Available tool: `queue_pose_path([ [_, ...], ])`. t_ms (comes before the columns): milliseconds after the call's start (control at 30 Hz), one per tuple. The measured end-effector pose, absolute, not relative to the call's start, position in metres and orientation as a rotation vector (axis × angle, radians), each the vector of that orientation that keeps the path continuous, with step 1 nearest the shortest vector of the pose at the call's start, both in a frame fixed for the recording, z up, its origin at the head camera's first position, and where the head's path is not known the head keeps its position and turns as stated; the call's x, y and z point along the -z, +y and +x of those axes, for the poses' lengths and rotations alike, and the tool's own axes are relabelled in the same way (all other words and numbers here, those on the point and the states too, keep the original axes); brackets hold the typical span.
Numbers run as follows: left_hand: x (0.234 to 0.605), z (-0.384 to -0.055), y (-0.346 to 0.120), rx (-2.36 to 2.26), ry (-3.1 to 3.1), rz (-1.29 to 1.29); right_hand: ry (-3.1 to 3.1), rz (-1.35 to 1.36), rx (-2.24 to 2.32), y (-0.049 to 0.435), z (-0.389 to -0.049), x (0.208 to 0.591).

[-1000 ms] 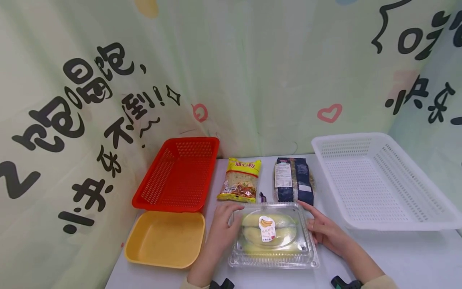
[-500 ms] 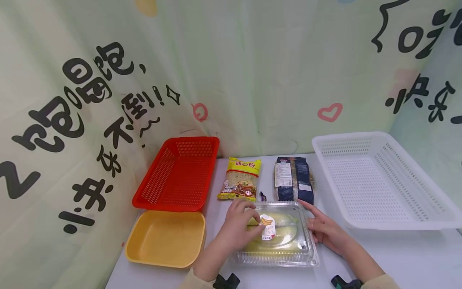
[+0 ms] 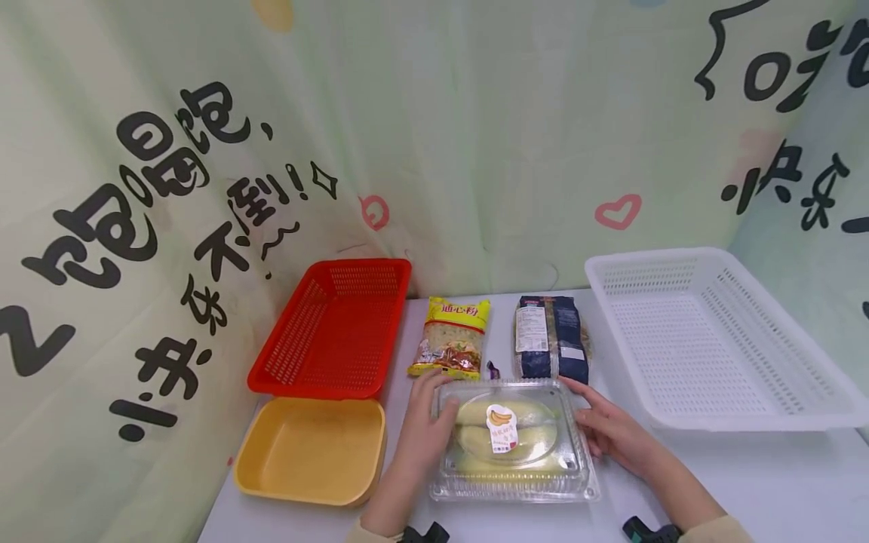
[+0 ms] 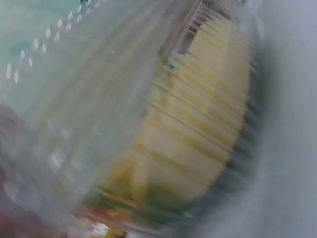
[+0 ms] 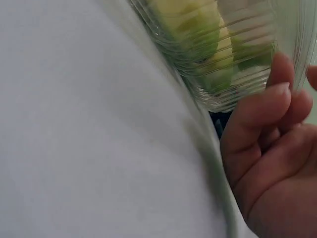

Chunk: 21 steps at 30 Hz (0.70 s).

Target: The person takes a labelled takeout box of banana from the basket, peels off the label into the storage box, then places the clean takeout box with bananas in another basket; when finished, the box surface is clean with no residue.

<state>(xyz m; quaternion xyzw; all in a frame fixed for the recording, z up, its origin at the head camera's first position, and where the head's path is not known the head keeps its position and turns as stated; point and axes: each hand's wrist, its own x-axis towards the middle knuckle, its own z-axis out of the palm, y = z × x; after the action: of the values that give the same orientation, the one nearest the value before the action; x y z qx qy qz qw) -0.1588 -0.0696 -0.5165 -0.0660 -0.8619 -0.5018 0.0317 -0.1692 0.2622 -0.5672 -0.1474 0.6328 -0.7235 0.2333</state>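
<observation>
The clear clamshell (image 3: 514, 441) lies right of the yellow tray (image 3: 308, 445), long axis pointing away from it, the left hand (image 3: 422, 426), fingers spread, touching its tray-side end, the right hand (image 3: 611, 430), fingers loosely bent, equally near opposite.

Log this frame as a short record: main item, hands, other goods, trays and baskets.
Main item: clear plastic container with a banana-picture sticker on top
Contents: yellow-green fruit
Left hand: at the container's left edge
Right hand: at its right edge, index finger by the far corner
Goods beyond: yellow-topped bag, dark blue bag
Person's left: red basket, yellow tray
Person's right: white basket
Left wrist view: blurred
</observation>
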Motion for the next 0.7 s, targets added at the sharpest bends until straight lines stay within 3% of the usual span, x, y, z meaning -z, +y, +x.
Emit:
queue_pose_path([
  [133,0.540,-0.167,-0.077,1.979,-2.477,0.025,2.222,-0.190,1.747,0.251,-0.164,0.552],
  [333,0.563,-0.174,-0.078,2.241,-2.327,0.078,2.615,-0.103,1.557,0.238,-0.146,0.514],
  [700,0.566,-0.172,-0.076,2.368,-2.250,0.082,1.880,-0.312,1.574,0.231,-0.141,0.460],
])
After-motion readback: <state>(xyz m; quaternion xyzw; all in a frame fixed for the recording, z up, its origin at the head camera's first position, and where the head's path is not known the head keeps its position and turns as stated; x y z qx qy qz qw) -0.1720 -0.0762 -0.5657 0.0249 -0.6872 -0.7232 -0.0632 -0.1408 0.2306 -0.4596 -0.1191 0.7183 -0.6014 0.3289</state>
